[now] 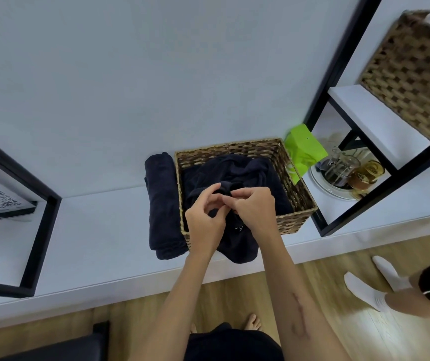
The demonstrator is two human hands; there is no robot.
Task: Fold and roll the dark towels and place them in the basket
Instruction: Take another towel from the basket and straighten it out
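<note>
At centre frame, a person's left hand (204,217) and right hand (254,207) meet over the basket (297,194), fingers curled and pinching a loose dark towel (237,243) that fills the basket and spills over its near rim onto the white shelf (99,230). A rolled towel (163,204) lies just left, touching the basket. The step likely calls for finding one edge, lifting clear and spreading it flat before folding.

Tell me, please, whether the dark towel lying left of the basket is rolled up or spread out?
Rolled. The dark towel lies as a long, thick bundle on the white shelf, beside the basket.
</note>
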